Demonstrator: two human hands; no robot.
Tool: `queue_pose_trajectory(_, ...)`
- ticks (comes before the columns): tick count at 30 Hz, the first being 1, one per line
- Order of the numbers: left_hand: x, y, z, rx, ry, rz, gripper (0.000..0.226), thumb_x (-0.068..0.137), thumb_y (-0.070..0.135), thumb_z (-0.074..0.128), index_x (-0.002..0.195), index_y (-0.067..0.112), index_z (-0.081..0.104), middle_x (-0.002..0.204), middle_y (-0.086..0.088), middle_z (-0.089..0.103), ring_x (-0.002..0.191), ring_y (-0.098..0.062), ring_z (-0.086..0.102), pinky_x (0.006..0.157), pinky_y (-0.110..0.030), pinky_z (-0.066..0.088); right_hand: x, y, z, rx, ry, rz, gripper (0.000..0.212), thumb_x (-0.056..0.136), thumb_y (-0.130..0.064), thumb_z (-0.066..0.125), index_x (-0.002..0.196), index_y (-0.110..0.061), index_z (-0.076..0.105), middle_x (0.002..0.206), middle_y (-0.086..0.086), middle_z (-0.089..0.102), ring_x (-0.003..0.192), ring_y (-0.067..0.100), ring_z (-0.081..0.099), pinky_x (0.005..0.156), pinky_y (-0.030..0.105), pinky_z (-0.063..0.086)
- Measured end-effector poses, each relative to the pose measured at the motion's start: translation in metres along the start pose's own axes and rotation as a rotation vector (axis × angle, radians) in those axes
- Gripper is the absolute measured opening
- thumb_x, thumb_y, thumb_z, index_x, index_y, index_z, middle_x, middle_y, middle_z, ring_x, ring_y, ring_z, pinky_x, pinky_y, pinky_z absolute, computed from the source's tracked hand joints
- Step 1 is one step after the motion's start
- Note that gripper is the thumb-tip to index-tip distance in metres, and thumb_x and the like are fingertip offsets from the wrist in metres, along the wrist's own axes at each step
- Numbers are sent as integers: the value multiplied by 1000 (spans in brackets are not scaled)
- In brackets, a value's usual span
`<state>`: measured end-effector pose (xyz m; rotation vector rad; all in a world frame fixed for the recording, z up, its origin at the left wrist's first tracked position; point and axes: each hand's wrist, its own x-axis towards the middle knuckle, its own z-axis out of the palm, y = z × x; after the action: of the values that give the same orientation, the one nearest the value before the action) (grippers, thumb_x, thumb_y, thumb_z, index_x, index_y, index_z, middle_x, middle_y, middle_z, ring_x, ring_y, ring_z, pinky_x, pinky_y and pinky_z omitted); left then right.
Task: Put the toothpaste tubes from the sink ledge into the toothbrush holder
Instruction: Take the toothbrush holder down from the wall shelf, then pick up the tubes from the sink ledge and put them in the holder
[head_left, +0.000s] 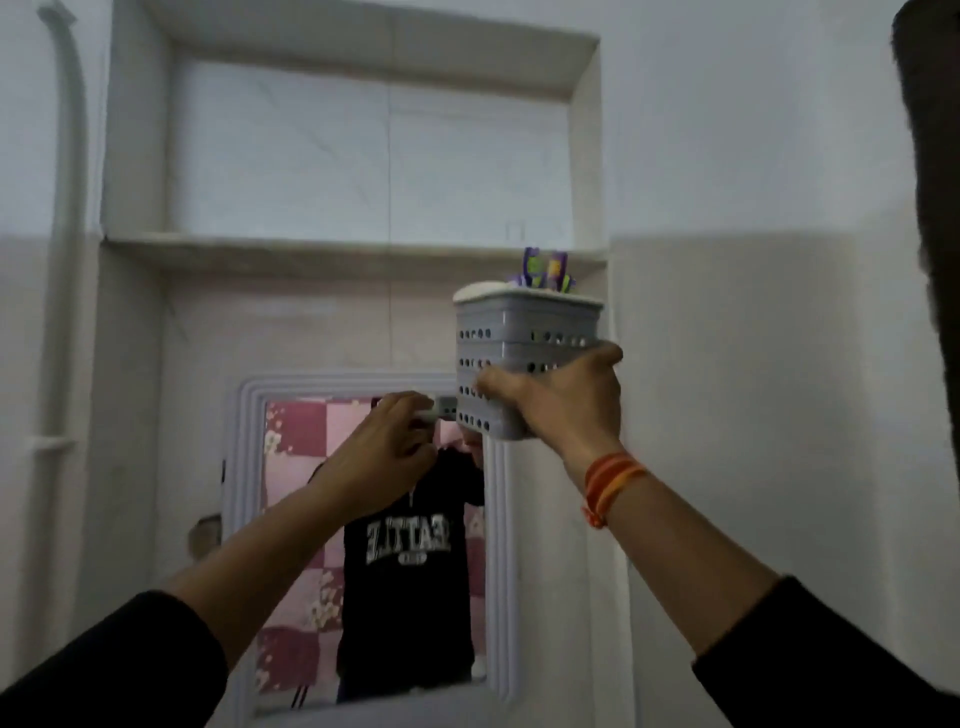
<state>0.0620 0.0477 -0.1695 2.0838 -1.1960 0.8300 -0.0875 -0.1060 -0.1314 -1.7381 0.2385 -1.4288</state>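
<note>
Your right hand (563, 400) clamps the grey toothbrush holder (524, 353) up by the mirror (374, 545), tubes (543, 270) poking out, while your left hand (387, 441) pinches a small piece beside it: tilt and they spill

Grey perforated toothbrush holder (524, 338), purple tubes (543, 267), orange wristbands (610, 486)

The holder (524, 358) walls hide all but the blurred purple tops (543, 267) inside, perhaps tubes. The left hand (384, 452) covers a small white piece (441, 408).
</note>
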Motion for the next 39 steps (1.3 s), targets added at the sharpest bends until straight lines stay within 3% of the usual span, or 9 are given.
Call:
queue_pose_trajectory(3, -64, -30, 40, -33, -139, -52, 51, 85, 44, 58, 133, 27, 52, 144, 7, 46, 129, -13, 49, 104, -38, 48, -65, 60, 9, -54, -17, 43, 110, 41, -50, 99, 123, -10, 37, 107, -5, 55, 89, 16, 58, 74, 27, 52)
queue_pose_trajectory(8, -167, -59, 119, -111, -378, -209, 38, 92, 25, 63, 130, 20, 58, 126, 5, 55, 111, -9, 54, 90, -17, 41, -175, 160, 21, -130, -28, 129, 117, 35, -49, 100, 127, -12, 38, 117, -1, 61, 93, 15, 60, 72, 28, 52)
queue_pose_trajectory(15, -273, -91, 211, -173, -773, -395, 30, 91, 19, 63, 119, 12, 70, 123, -5, 71, 115, -18, 65, 101, -28, 50, -303, 260, 19, -280, -90, 357, 115, 35, -42, 100, 127, -16, 38, 114, 1, 65, 84, 13, 57, 67, 23, 44)
queue_pose_trajectory(19, -307, -112, 253, -86, -987, -425, 34, 88, 15, 63, 122, 11, 69, 124, -7, 71, 117, -24, 63, 99, -24, 43, -365, 306, 13, -333, -134, 510, 119, 30, -39, 102, 130, -17, 40, 118, 4, 67, 96, 25, 68, 75, 25, 47)
queue_pose_trajectory(23, -327, -135, 282, -11, -1119, -400, 40, 88, 20, 67, 126, 9, 66, 129, -11, 67, 120, -28, 61, 99, -26, 43, -409, 335, 6, -331, -128, 614, 130, 30, -36, 105, 140, -12, 40, 129, 11, 64, 107, 24, 65, 85, 26, 46)
queue_pose_trajectory(29, -342, -144, 308, 100, -1251, -172, 28, 74, 24, 76, 99, 12, 76, 101, -12, 76, 98, -30, 69, 87, -33, 55, -447, 366, -4, -258, -179, 697, 131, 31, -23, 106, 142, -19, 37, 130, 2, 61, 113, 23, 63, 86, 22, 52)
queue_pose_trajectory(35, -347, -142, 325, 135, -1300, -50, 33, 79, 29, 76, 110, 21, 68, 118, -7, 68, 111, -26, 65, 90, -41, 56, -463, 379, -6, -124, -210, 720, 132, 34, -21, 104, 143, -32, 30, 137, -10, 53, 124, 9, 55, 93, 8, 50)
queue_pose_trajectory(37, -345, -144, 325, 125, -1334, -25, 32, 80, 30, 74, 109, 19, 69, 116, -8, 69, 109, -27, 66, 90, -40, 55, -466, 384, -9, -103, -232, 743, 128, 36, -31, 104, 141, -37, 30, 138, -16, 53, 124, 6, 57, 95, 16, 54)
queue_pose_trajectory(39, -341, -149, 326, 74, -1354, -1, 31, 72, 32, 74, 99, 18, 71, 105, -8, 74, 100, -27, 70, 87, -42, 57, -469, 390, -12, -85, -237, 783, 128, 35, -44, 102, 142, -35, 33, 140, -18, 53, 127, 9, 58, 96, 39, 59)
